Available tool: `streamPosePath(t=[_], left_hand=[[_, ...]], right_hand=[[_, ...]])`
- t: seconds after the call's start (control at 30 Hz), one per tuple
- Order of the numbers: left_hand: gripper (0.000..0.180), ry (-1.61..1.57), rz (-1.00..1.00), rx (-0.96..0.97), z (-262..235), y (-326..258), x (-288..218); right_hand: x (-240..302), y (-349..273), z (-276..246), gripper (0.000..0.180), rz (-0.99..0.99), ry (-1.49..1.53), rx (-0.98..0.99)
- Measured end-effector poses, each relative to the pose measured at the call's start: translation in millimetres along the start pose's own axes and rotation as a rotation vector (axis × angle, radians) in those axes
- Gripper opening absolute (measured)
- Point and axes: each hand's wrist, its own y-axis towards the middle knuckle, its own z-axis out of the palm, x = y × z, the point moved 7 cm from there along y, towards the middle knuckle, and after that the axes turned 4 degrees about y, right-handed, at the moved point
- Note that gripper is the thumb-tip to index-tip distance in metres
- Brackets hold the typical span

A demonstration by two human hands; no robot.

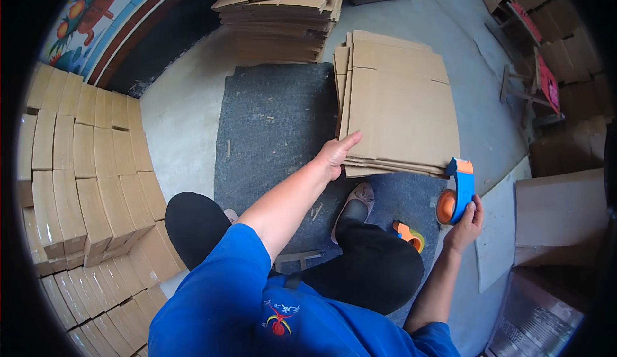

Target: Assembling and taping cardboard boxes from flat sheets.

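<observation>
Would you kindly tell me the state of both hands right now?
Left hand: holding the flattened cardboard boxes at one corner.
Right hand: holding the blue tape dispenser.

A dark grey mat [276, 113] lies below and ahead of the left hand [335, 154], over a pale, softly lit floor [183, 109]. Well ahead and left of that hand rises a brightly decorated wall [96, 10]; beyond and right of the right hand [464, 225], a pink-topped wooden stand [546, 82].
</observation>
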Motion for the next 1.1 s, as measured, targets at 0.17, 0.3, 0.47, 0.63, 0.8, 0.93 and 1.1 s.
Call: streamPosePath(t=[0.17, 0.3, 0.47, 0.63, 0.8, 0.93, 1.1], left_hand=[[0.071, -0.088, 0.126, -0.113, -105, -88, 1], [0.071, 0.034, 0.241, -0.361, -218, -178, -25], [0.071, 0.155, 0.204, -0.661, -310, -252, -22], [0.067, 0.008, 0.101, -0.537, -322, -239, 28], [0.063, 0.542, -0.046, -1.045, -413, -226, 96], [0.064, 0.832, -0.232, -0.995, -368, -192, 118], [0.072, 0.766, -0.286, -1.146, -330, -203, 98]], right_hand=[[47, -30, 32, 0.027, -0.135, 0.027, 0.195], [44, -30, 60, 0.023, 0.014, 0.344, 0.239], [71, -32, 100, 0.024, -0.029, 0.372, 0.244], [110, -47, 128, 0.025, -0.075, 0.337, 0.378], [168, -85, 176, 0.025, -0.205, 0.285, 0.595], [232, -112, 174, 0.026, -0.304, 0.209, 0.673], [297, -190, 203, 0.022, -0.668, -0.174, 0.783]])
